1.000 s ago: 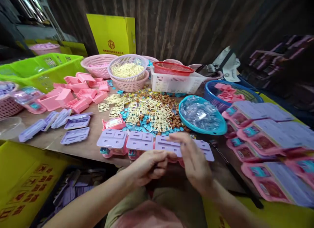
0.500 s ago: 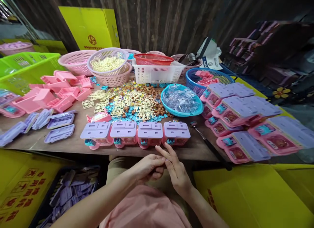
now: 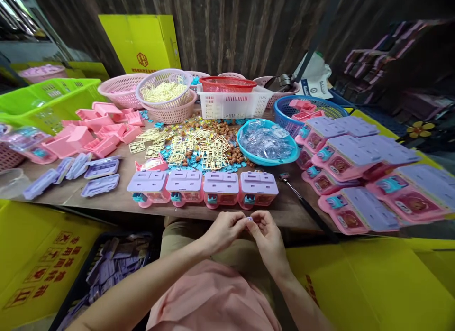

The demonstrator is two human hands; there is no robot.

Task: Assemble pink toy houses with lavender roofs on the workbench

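Note:
My left hand (image 3: 227, 230) and my right hand (image 3: 267, 236) meet over my lap, just in front of the table edge. Between their fingertips is a tiny purple piece (image 3: 250, 219), too small to make out fully; both hands are closed on it. Just beyond them, a row of several toy boxes with purple lids and pink bases lines the table's front, the rightmost box (image 3: 258, 188) nearest my fingers. Each box has a blue part at its front left. To the right lies a tool with a black handle (image 3: 313, 212).
A turquoise basin (image 3: 268, 142) holds clear packets. Cream frames (image 3: 213, 151) lie on small blue and brown pieces. Pink boxes (image 3: 80, 137) and purple trays (image 3: 102, 184) are at left, stacked toy boxes (image 3: 350, 155) at right. Baskets (image 3: 232, 103) line the back.
My right hand's fingers, spread before, have curled in around the small piece. Both hands sit slightly further right in view, and the whole view has shifted a little.

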